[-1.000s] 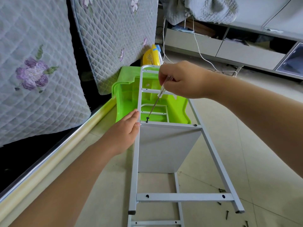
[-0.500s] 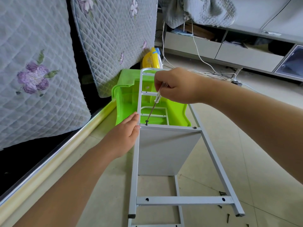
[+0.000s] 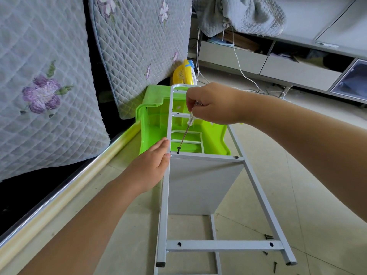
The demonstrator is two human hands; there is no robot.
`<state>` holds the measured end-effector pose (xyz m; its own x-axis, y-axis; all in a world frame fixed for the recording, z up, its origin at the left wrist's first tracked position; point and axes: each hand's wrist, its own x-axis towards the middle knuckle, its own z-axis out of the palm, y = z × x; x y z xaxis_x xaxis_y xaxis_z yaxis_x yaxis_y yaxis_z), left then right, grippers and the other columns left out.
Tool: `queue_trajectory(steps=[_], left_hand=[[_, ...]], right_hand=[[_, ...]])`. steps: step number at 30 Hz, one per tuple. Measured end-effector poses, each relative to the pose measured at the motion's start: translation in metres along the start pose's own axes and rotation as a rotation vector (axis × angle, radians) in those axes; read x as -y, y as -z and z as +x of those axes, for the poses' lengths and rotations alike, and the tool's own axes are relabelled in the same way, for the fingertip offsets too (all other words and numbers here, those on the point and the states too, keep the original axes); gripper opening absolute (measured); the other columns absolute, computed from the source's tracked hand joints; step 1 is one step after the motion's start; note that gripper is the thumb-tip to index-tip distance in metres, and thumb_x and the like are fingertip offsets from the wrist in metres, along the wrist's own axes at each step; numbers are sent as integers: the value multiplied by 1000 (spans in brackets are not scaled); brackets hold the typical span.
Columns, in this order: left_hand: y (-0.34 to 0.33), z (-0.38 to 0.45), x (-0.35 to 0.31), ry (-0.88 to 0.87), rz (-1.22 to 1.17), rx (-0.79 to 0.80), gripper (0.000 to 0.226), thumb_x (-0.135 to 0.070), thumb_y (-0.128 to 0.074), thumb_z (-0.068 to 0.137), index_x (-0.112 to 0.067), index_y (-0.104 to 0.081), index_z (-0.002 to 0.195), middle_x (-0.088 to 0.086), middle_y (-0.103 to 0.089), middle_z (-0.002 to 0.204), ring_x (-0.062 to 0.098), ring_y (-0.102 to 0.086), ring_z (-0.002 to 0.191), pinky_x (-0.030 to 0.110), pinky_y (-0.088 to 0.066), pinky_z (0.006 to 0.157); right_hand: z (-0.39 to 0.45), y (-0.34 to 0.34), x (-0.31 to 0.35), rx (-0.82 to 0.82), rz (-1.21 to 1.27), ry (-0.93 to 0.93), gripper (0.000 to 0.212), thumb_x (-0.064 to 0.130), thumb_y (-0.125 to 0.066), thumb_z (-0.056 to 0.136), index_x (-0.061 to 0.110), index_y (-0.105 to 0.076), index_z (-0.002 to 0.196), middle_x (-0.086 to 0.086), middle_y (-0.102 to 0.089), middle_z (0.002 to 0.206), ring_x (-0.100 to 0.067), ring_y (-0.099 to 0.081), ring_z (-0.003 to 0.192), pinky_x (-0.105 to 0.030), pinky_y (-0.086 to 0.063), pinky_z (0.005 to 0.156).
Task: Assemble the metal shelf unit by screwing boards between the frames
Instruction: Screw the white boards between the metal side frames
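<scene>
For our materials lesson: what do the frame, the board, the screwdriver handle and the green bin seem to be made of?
Frame: painted metal tube, judging by its square section, drilled holes and capped ends. Board: smooth matte grey panel, perhaps laminated wood; its core is hidden. Screwdriver handle: clear plastic, see-through. Green bin: glossy moulded plastic, slightly translucent.

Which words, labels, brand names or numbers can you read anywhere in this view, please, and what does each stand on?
None can be read.
The screwdriver in the right hand shows no legible marking on its clear handle.
The yellow basket carries a blue patch, but any text there is too blurred to read.
The metal frame, the grey board and the green plastic stool are unmarked.
</scene>
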<state>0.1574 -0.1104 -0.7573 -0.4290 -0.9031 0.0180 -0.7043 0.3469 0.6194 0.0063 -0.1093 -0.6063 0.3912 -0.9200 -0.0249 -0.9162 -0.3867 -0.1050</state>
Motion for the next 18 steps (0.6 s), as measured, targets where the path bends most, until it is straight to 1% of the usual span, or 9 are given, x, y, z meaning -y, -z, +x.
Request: queue_trajectory(steps=[2,5,7,8,9,11,13,15,18], left_hand=[[0,0,0,-3,-4,2,48,-22,-25,101,-18,-14,148,-8,-9,156,4,-13,142,19,-17,110],[0,0,0,-2,-8,4,48,-22,-25,102,-18,-14,148,-8,-8,156,4,-12,142,19,-17,110],[0,0,0,0,-11,4,48,-22,-25,102,-17,-14,148,-8,-8,156,4,-13,142,19,-17,110],[0,0,0,1,-10,4,48,-22,-25,101,-18,-14,148,-8,-8,156,5,-13,142,20,-17,110],[0,0,0,1,-5,5,48,-22,-25,101,-18,-14,148,-8,-8,156,5,-13,142,20,-18,110],[0,1,0,1,5,9,49,-22,-25,101,-18,-14,148,-8,-8,156,5,-13,142,21,-18,111],[0,1,0,0,8,11,49,-22,-25,101,-17,-13,148,-7,-8,156,6,-13,142,21,-17,111],[0,1,0,-1,9,9,49,-23,-25,101,-18,-13,148,-7,-8,156,6,-13,142,22,-17,112],[0,1,0,-2,6,5,49,-23,-25,101,-18,-13,148,-7,-8,156,6,-13,142,21,-18,111]], right_hand=[[1,1,0,5,-10,-10,15,10,-40,91,7,-54,99,11,-37,67,-3,-36,58,-5,-31,51],[2,4,0,28,-36,-15,20,11,-40,92,5,-55,104,11,-37,69,-9,-38,62,-3,-30,51],[3,7,2,51,-59,-14,19,13,-41,94,6,-56,102,7,-48,73,-13,-43,68,-4,-31,50],[4,9,2,65,-66,-13,17,16,-43,94,7,-57,96,3,-55,74,-13,-49,62,-5,-33,49],[6,10,2,79,-66,-16,18,20,-44,95,9,-56,88,2,-59,69,-9,-52,50,-6,-35,46],[11,12,1,80,-77,-35,29,28,-46,95,11,-51,72,4,-56,56,-2,-46,30,-9,-40,46],[16,12,0,62,-100,-60,40,34,-43,96,12,-45,62,4,-53,51,-6,-47,32,-6,-37,42],[17,10,-1,45,-129,-72,43,36,-40,96,12,-44,61,2,-52,52,-8,-47,34,-3,-34,38],[18,9,-2,29,-148,-97,47,37,-35,98,10,-44,60,-1,-50,52,-2,-44,25,0,-33,39]])
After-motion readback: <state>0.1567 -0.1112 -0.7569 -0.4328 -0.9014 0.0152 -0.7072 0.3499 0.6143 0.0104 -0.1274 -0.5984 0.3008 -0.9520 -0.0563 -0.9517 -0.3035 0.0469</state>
